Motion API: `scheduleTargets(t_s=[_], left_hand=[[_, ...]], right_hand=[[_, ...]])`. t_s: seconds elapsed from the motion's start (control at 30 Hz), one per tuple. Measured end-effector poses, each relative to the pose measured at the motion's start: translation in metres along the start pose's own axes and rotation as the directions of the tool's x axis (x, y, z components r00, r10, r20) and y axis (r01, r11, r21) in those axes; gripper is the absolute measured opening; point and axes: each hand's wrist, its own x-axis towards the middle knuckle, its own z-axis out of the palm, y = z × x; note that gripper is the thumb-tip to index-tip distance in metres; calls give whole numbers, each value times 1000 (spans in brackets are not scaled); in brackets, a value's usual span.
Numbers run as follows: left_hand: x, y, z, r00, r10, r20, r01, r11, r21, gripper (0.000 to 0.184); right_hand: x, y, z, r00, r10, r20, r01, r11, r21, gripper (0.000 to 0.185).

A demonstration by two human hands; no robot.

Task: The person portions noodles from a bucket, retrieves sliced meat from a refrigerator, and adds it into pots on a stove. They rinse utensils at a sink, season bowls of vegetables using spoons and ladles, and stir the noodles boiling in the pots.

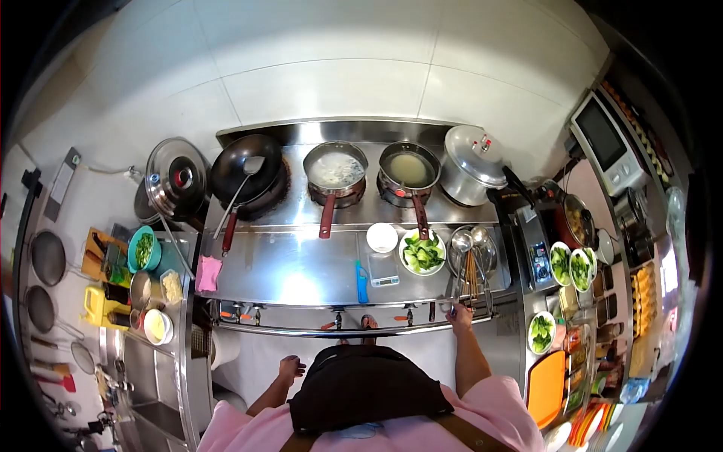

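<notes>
My left hand [292, 367] hangs beside the dark apron [369, 388], holding nothing, its fingers loosely bent and apart. At the stove's front edge, my right hand [460, 315] has its fingers closed; what is in them is too small to make out. Just beyond it, a metal bowl [491, 260] holds ladles [462, 241], chopsticks [471, 273] and other long utensils. To its left sit a bowl of green vegetables [422, 252], a white bowl [382, 237], a kitchen scale [383, 273] and a blue-handled tool [361, 282].
Along the burners stand a wok [239, 169] with a spatula, a saucepan of whitish liquid [336, 167], a saucepan of cloudy liquid [410, 167] and a lidded pot [471, 169]. A pink cloth [208, 273] lies left. Valves with orange handles [329, 325] line the front.
</notes>
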Motion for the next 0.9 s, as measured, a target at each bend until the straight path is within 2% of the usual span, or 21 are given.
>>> scheduleTargets(t_s=[0.03,0.07,0.1,0.13,0.17,0.23,0.3,0.33,0.43,0.47,0.53,0.7,0.8,0.9], left_hand=[[0,-4,0,1000,-8,4,8,1000,-16,16],[0,-8,-1,999,-40,7,40,999,-21,14],[1,-12,-1,997,-72,12,72,997,-24,11],[2,-16,-1,995,-103,17,104,994,-24,10],[4,-21,-3,994,-102,38,103,994,-26,10],[9,-33,-9,992,-103,79,105,994,-28,11],[12,-40,-11,993,-83,79,84,996,-12,9],[13,-42,-11,995,-81,60,82,997,-9,8],[21,-50,-10,997,-70,41,71,997,-36,13],[22,-52,-9,997,-66,41,68,996,-52,17],[23,-54,-5,999,-47,27,49,998,-47,22],[24,-66,-3,999,-30,37,32,998,-53,25],[17,-73,-5,998,-42,38,43,999,-27,24],[14,-84,-11,998,-58,36,58,998,-6,19]], right_hand=[[-7,2,-8,951,-276,138,307,894,-325,20],[-13,6,-17,815,-464,347,578,602,-551,21],[-6,21,-24,893,-361,268,444,801,-402,21],[14,47,-29,950,-229,212,275,936,-220,20],[26,62,-33,976,-110,186,134,983,-123,19],[49,91,-41,983,134,125,-147,984,102,16],[7,29,-29,882,463,85,-461,813,354,16],[-9,13,-24,872,489,24,-461,804,375,13],[-42,5,-26,906,420,-62,-408,902,143,17],[-41,29,-37,899,430,-79,-408,890,201,17],[-72,18,-40,854,517,-62,-514,856,57,15],[-114,60,-65,762,646,-30,-637,742,-210,9],[-143,52,-66,754,656,-37,-634,712,-302,13],[-143,60,-71,752,659,27,-622,722,-302,18]])
